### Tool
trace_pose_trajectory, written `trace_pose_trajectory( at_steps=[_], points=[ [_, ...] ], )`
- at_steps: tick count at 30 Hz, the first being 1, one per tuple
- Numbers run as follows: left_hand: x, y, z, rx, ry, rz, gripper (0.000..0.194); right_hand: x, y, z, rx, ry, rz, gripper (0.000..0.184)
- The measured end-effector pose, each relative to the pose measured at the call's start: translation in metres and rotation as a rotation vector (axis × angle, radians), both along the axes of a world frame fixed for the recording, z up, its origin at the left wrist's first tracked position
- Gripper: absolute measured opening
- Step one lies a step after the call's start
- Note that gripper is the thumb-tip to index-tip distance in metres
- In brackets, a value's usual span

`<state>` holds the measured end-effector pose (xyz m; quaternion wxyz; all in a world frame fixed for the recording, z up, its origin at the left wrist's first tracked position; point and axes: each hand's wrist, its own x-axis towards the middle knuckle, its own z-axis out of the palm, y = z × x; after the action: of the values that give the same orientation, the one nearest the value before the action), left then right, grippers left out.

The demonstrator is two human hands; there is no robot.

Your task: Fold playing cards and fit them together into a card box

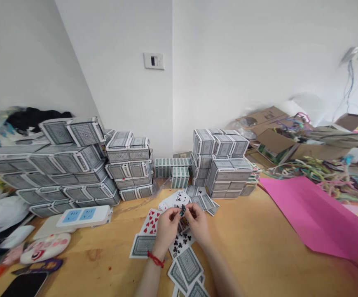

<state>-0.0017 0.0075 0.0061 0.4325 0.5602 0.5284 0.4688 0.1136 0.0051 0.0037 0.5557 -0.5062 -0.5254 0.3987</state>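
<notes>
Face-down cards (189, 264) lie nearest us, on the near side of our left hand (167, 226) and right hand (200, 223); these meet with bent fingers, tips pinched together on a small dark thing (182, 210), too small to name; loose cards (150, 222) spread beneath and left of them; stacked card blocks (129, 156) stand beyond; a power strip (84, 216) lies left, pink paper (317, 214) right.
</notes>
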Motion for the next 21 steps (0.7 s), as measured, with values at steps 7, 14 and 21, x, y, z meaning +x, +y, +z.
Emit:
trace_pose_trajectory(
  at_steps=[7,14,21],
  points=[
    [0.0011,0.0006,-0.0019,0.003,0.013,-0.051,0.024,0.0022,0.0035,-0.0048,-0.029,0.017,-0.084,0.021],
    [0.0005,0.0012,-0.0035,0.007,-0.040,-0.038,0.021,0.0027,0.0031,-0.0017,-0.015,-0.022,-0.072,0.015],
    [0.0040,-0.0025,-0.0076,0.029,-0.082,0.042,0.019,0.0038,0.0027,0.0007,-0.043,-0.063,0.013,0.012]
  ],
)
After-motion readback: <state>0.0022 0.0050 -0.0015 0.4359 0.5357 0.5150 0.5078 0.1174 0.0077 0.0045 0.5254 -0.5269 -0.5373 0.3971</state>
